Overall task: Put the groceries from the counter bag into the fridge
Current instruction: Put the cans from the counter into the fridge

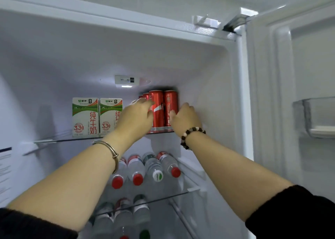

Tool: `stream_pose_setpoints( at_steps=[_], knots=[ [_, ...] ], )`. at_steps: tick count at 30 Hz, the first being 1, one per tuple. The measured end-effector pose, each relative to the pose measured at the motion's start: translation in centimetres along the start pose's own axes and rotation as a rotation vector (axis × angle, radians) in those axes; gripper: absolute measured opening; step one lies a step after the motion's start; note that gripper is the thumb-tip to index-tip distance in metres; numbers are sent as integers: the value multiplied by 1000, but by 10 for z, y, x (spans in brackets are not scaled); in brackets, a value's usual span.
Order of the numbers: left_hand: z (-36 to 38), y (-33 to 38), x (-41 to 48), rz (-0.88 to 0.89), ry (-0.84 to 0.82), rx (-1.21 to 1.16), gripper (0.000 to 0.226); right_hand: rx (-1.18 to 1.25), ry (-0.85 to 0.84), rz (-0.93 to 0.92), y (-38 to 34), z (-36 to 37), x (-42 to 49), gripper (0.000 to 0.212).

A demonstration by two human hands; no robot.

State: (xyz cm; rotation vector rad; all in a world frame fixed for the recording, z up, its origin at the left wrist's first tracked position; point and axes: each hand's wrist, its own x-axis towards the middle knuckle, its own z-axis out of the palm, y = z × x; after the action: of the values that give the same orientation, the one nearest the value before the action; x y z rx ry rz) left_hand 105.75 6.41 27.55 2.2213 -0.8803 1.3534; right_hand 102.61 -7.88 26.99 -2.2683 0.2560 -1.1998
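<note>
Red aluminium cans point(157, 110) stand upright at the right end of the top glass shelf point(72, 139) inside the open fridge point(163, 57), and both bare forearms stretch up and forward to them. The left hand point(135, 117) lies palm-down against the left of the group, its fingers nearly straight and reaching towards the rear cans, its thumb touching the front-left one; it clasps nothing that I can see. The right hand point(186, 119) wraps the front-right can point(170, 104), thumb on the printed face, the other fingers curled round the side next to the fridge wall.

Four cans can be made out: two in front, two partly hidden behind. Two cardboard milk cartons point(85, 117), boxy, green and white, stand side by side left of them on the same shelf. On the shelf below lie four clear plastic water bottles point(154, 164), caps towards the camera: three red, one white and green. More bottles lie lower still, too blurred to count.

A thin metal bangle point(113, 153) circles the left wrist, a string of round beads point(188, 135) the right
</note>
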Motion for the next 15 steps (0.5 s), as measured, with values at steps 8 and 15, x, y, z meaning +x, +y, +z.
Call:
stream_pose_setpoints(
  at_steps=[8,15],
  knots=[
    [-22,45,-82,70,113,-223,56,-116,106,-214,3,-83,-100,44],
    [-39,115,-147,121,109,-368,60,-107,126,-319,23,-145,-204,45]
  ],
)
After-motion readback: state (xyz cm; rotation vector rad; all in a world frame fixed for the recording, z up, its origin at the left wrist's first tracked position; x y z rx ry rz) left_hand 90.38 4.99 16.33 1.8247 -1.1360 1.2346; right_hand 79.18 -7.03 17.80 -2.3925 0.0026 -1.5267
